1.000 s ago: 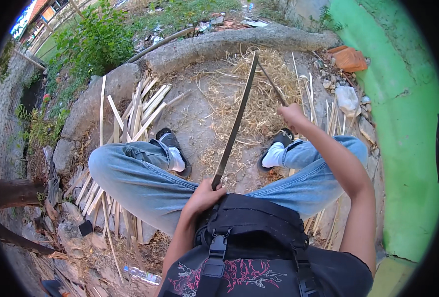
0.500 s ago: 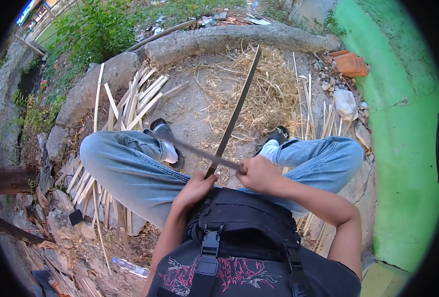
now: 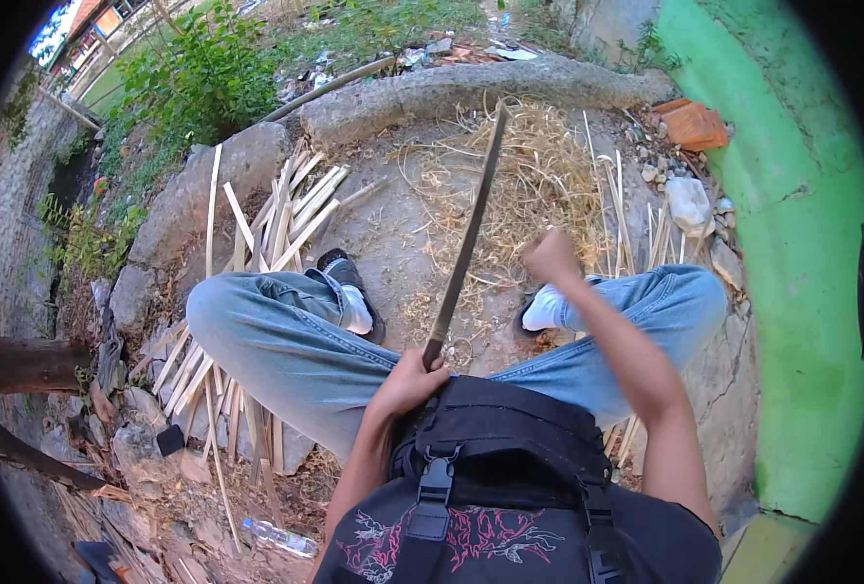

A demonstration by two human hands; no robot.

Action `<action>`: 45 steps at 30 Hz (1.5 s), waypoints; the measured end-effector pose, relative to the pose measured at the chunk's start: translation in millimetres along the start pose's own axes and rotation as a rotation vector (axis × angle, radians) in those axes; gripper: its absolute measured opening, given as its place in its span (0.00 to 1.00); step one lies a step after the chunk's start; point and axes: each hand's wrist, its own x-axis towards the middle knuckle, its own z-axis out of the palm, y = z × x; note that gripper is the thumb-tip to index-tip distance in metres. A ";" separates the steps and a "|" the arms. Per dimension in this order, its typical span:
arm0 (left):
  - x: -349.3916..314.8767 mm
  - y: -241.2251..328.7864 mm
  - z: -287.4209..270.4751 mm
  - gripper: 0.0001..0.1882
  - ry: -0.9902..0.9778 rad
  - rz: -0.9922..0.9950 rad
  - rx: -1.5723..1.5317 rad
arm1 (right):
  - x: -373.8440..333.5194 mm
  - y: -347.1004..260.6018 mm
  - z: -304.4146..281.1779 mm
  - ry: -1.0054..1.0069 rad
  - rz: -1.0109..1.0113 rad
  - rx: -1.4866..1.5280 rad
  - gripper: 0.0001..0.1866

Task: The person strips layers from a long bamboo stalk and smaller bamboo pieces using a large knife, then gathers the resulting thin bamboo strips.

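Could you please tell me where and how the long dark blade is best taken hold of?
The long dark blade is probably best gripped at its near end, coming from the person's side, where the left hand holds it: the slim length slants away from there, leaving its far tip free.

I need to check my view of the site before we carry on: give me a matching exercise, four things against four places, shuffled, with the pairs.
Things
1. long blade
2. clear bottle
3. orange object
4. pale shavings

Places
A. beside the green wall
B. heaped on the near side of the curved kerb
C. gripped at its near end by the left hand
D. lying near the picture's lower edge, left of centre

Pairs: 1-C, 2-D, 3-A, 4-B
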 end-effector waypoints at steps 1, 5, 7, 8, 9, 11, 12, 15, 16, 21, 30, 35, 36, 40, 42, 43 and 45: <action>-7.1 -2.8 0.1 0.14 -0.027 0.007 -0.009 | 12.8 -2.9 -26.9 0.065 0.165 0.203 0.15; -4.1 -7.1 1.1 0.16 -0.019 -0.012 -0.070 | 31.7 23.5 -34.6 0.250 0.077 0.159 0.15; -4.1 -10.8 3.4 0.15 0.013 -0.013 -0.069 | -1.3 1.4 -33.9 0.261 0.010 0.170 0.15; -4.5 -5.3 4.0 0.14 0.013 -0.005 -0.033 | -20.1 -10.2 -36.4 0.209 -0.043 0.244 0.14; -5.5 -1.7 4.0 0.14 0.014 0.002 0.007 | -38.9 -21.0 -37.1 0.158 -0.095 0.321 0.14; -1.5 -10.0 7.9 0.12 0.057 0.023 0.030 | -73.6 -35.5 -28.2 0.050 -0.311 0.203 0.15; 0.0 -15.9 9.8 0.11 0.105 0.055 0.094 | -92.2 -44.9 -25.0 -0.023 -0.388 0.089 0.14; -6.8 -5.1 12.4 0.08 0.198 0.069 0.199 | -135.1 -68.3 -17.2 -0.180 -0.486 -0.118 0.12; -9.8 -0.2 13.1 0.08 0.245 0.050 0.241 | -141.9 -70.7 -14.9 -0.265 -0.508 -0.209 0.10; -9.3 0.1 17.6 0.09 0.272 0.082 0.274 | -129.6 -57.2 3.6 -0.288 -0.562 -0.326 0.10; -8.3 -16.3 17.8 0.09 0.269 0.075 0.311 | -0.1 -40.6 -68.7 0.146 -0.068 -0.268 0.14; -6.7 1.5 14.9 0.09 0.222 0.000 0.280 | -78.8 -48.6 -40.1 -0.176 -0.316 -0.317 0.13; -6.8 1.7 14.6 0.09 0.221 0.000 0.284 | -97.7 -51.5 -32.8 -0.270 -0.376 -0.352 0.12; -9.5 -1.8 16.0 0.09 0.258 0.026 0.303 | -113.1 -47.4 -16.1 -0.341 -0.481 -0.411 0.11; -10.3 -2.1 15.4 0.09 0.228 0.009 0.300 | -70.7 -28.5 -20.3 -0.274 -0.543 -0.425 0.11; -11.7 -2.0 14.2 0.09 0.199 -0.009 0.292 | -40.2 -25.8 -33.3 -0.172 -0.394 -0.320 0.11; -9.5 2.8 17.5 0.09 0.175 0.021 0.316 | 54.7 17.6 -61.1 0.136 0.058 -0.237 0.11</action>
